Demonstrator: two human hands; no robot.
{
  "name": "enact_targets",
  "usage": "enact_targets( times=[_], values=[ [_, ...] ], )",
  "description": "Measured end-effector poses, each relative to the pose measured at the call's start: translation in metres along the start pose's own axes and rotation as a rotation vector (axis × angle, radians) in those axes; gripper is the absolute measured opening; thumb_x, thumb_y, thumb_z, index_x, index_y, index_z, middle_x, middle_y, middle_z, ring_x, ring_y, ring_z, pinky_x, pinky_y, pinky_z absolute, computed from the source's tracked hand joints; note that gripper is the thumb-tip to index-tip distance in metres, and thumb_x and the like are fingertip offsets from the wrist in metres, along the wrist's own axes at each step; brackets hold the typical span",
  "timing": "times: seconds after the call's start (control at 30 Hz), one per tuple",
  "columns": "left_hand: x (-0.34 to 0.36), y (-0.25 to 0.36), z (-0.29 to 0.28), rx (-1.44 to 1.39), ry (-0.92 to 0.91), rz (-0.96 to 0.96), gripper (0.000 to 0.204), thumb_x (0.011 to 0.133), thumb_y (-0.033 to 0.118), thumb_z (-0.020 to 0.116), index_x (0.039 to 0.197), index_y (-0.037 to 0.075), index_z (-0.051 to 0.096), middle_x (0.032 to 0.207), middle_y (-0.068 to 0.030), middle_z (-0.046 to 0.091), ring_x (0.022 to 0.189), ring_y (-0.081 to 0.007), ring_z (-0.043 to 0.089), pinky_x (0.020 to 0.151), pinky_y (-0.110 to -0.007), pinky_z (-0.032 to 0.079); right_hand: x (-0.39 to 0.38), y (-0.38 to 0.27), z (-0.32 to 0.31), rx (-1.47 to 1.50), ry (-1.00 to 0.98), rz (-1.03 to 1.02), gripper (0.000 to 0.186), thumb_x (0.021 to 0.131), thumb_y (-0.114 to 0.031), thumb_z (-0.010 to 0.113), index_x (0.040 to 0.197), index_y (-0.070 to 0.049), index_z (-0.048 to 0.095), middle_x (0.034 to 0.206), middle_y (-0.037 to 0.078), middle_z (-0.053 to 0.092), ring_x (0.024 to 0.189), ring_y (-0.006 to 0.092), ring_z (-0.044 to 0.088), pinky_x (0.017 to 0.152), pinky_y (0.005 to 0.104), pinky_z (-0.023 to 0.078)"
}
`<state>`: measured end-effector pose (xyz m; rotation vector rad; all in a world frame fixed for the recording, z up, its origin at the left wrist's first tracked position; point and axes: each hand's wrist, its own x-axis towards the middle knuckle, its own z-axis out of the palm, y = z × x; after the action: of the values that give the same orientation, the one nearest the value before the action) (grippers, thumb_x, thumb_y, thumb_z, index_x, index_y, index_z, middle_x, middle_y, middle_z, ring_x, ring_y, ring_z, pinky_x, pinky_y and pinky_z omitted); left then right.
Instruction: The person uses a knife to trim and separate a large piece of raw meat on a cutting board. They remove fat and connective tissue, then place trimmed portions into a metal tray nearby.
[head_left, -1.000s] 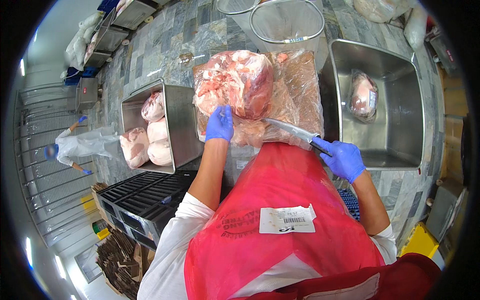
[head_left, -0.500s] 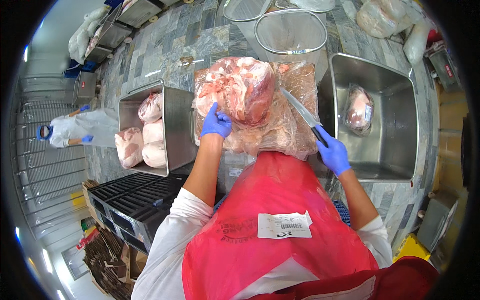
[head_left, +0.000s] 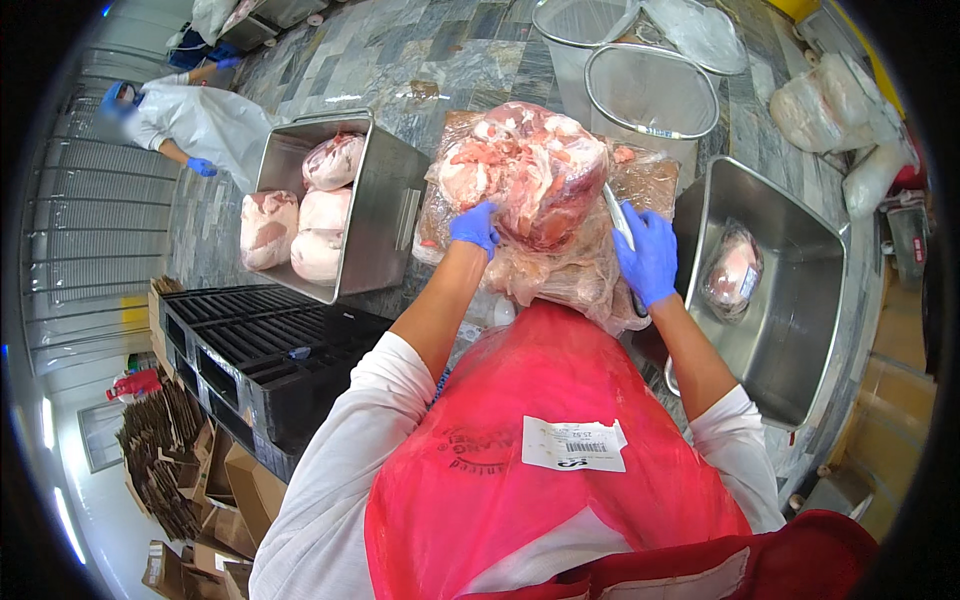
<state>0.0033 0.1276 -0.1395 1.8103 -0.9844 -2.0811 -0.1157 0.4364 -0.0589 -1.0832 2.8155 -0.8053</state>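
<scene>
A large raw piece of meat (head_left: pixel 535 170), pink with white fat, sits on clear plastic wrap over a brown slab (head_left: pixel 655 185) in front of me. My left hand (head_left: pixel 474 228), in a blue glove, is closed on the meat's lower left edge, with its fingertips hidden. My right hand (head_left: pixel 648 258), also gloved in blue, grips a knife (head_left: pixel 619 212). The blade points away from me along the meat's right side. Its dark handle shows partly below the palm. More crumpled plastic wrap (head_left: pixel 560 275) lies between the meat and my red apron.
At left a metal bin (head_left: pixel 385 210) holds several meat pieces; a person in white (head_left: pixel 205 125) stands beyond it. Black pallets (head_left: pixel 270 350) are stacked nearer. The right metal bin (head_left: pixel 790 290) contains one wrapped piece (head_left: pixel 733 272). Hoops with clear bags (head_left: pixel 650 90) stand behind the slab.
My right hand has brought the knife left against the meat's right side, its blade now more upright. My left hand has closed on the meat's edge. The view has shifted.
</scene>
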Motion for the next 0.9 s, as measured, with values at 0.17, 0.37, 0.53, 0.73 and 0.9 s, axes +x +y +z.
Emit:
enact_targets(
  times=[0.17,0.37,0.53,0.73,0.9],
  values=[
    [0.047,-0.011,-0.017,-0.045,-0.104,-0.019,0.011,0.093,0.016,0.07,0.096,0.009,0.061,0.071,-0.0047,0.057,0.049,-0.0138,0.05,0.039,-0.026,0.034,0.078,-0.073,-0.01,0.047,-0.062,-0.386,0.065,0.093,-0.045,0.068,0.151,-0.019,0.055,0.151,0.016,0.054,0.144,0.0396,0.045,0.119,0.0508,0.036],
    [0.051,-0.004,-0.031,-0.051,-0.129,0.018,0.008,0.095,0.015,0.065,0.095,0.009,0.061,0.074,-0.0036,0.063,0.049,-0.0124,0.052,0.04,-0.025,0.034,0.113,-0.092,0.026,-0.059,-0.392,-0.531,0.072,0.082,-0.063,0.071,0.14,-0.02,0.066,0.156,0.012,0.051,0.149,0.0403,0.039,0.126,0.0508,0.027],
    [0.006,0.019,-0.023,-0.129,-0.272,-0.114,0.008,0.096,0.012,0.066,0.091,0.01,0.06,0.073,-0.0018,0.062,0.053,-0.0107,0.053,0.043,-0.023,0.038,0.115,-0.083,0.032,-0.03,-0.437,-0.502,0.076,0.077,-0.067,0.074,0.138,-0.023,0.068,0.158,0.012,0.049,0.151,0.0428,0.034,0.126,0.0564,0.022],
    [-0.046,0.035,-0.036,-0.005,-0.282,-0.114,0.016,0.095,0.021,0.074,0.091,0.014,0.061,0.076,0.0003,0.061,0.055,-0.0104,0.052,0.046,-0.024,0.041,0.101,-0.089,0.039,0.013,-0.382,-0.465,0.083,0.075,-0.063,0.079,0.146,-0.023,0.061,0.163,0.012,0.043,0.154,0.0443,0.027,0.127,0.061,0.017],
    [-0.058,0.038,-0.005,-0.038,-0.088,-0.043,0.028,0.091,0.033,0.083,0.09,0.016,0.061,0.068,0.0017,0.055,0.051,-0.0115,0.051,0.043,-0.026,0.041,0.096,-0.092,0.037,0.031,-0.388,-0.439,0.082,0.076,-0.063,0.077,0.146,-0.023,0.061,0.163,0.012,0.042,0.155,0.0446,0.026,0.127,0.062,0.016]
  ],
)
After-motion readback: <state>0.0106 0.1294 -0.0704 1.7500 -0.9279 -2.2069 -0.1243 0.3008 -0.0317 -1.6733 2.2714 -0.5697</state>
